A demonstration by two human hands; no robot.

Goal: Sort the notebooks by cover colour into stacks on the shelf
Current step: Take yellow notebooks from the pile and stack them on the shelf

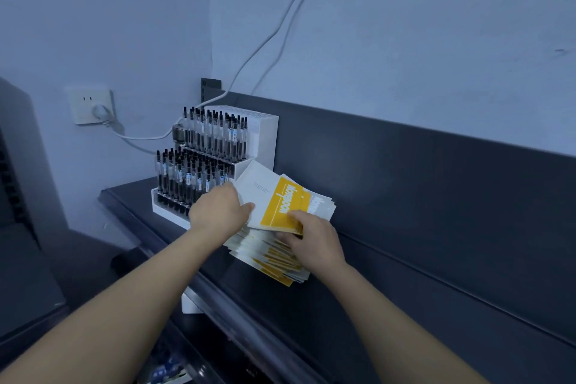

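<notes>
My left hand (219, 212) clamps the lifted yellow notebook (280, 206) by its left edge, my right hand (314, 243) clamps its near edge above the stack (274, 262), with my fingers mostly hidden beneath.

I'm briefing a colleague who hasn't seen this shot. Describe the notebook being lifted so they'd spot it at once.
On the shelf, right of the white pen rack, lies a stack of notebooks. The left hand and right hand hold the notebook tilted up above it: the only one whose cover shows nearly whole, white with a yellow panel.

The left hand (218, 212) and right hand (313, 241) hold yellow-white notebooks (279, 206) above the stack (274, 262).
</notes>
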